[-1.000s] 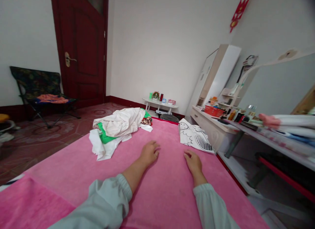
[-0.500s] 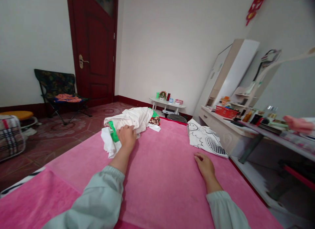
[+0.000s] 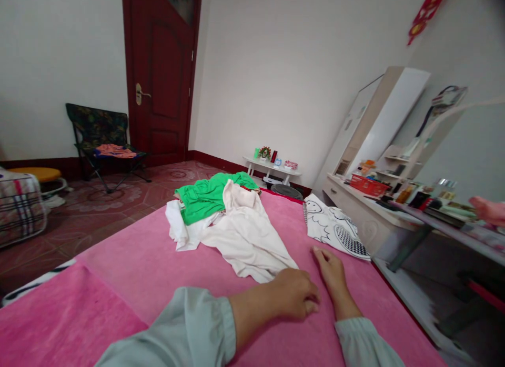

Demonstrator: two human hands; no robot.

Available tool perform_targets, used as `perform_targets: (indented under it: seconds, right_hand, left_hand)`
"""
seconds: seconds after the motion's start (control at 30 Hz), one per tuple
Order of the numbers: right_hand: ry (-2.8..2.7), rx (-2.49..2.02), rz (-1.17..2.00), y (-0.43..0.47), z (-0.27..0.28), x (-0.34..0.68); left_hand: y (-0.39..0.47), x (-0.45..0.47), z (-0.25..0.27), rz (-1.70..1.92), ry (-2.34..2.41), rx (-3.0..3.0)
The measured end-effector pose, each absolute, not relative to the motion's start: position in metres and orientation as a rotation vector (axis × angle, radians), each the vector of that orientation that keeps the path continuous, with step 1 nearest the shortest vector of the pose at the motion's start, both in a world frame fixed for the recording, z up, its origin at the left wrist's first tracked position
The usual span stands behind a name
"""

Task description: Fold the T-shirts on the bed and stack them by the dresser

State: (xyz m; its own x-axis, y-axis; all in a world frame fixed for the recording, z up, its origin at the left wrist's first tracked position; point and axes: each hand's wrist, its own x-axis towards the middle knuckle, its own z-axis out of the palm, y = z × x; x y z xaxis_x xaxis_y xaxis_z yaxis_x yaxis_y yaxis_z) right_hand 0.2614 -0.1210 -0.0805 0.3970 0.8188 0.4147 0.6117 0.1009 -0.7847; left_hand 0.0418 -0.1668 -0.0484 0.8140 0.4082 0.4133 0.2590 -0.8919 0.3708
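Observation:
My left hand (image 3: pixel 295 293) is closed on the end of a cream-white garment (image 3: pixel 248 230), which stretches from the clothes pile across the pink bedspread (image 3: pixel 189 293). Whether it is a shirt I cannot tell. Green cloth (image 3: pixel 209 196) lies bunched under and behind its far end, with a white cloth (image 3: pixel 181 230) sticking out at the left. My right hand (image 3: pixel 331 267) rests on the bedspread with its fingers curled together and nothing visible in them. Just beyond it lies a folded white cloth with black drawings (image 3: pixel 333 225).
A dressing table (image 3: pixel 355 199) with a red basket (image 3: pixel 369 185) and several bottles stands along the right side. Past the bed's far end are a low white shelf (image 3: pixel 272 167) and a dark round object (image 3: pixel 286 190). A camouflage folding chair (image 3: pixel 100 128) stands by the red door (image 3: pixel 161 78).
My left hand has pulled the cream-white garment off the pile towards me and to the right, baring the green cloth. My right hand has hardly moved. The view has shifted slightly.

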Motion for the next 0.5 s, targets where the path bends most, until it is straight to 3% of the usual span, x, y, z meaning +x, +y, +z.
perform_targets:
  seconds: [0.33,0.5]
  right_hand:
    - [-1.716,-1.245,0.721,-0.097,-0.023,0.164]
    - [-1.819,-1.253,0.783,-0.091,-0.032,0.144]
  left_hand:
    - [-0.148,0.047,-0.057,0.717,0.29,2.606]
    - [-0.129,0.029,-0.044,0.324,0.168,2.228]
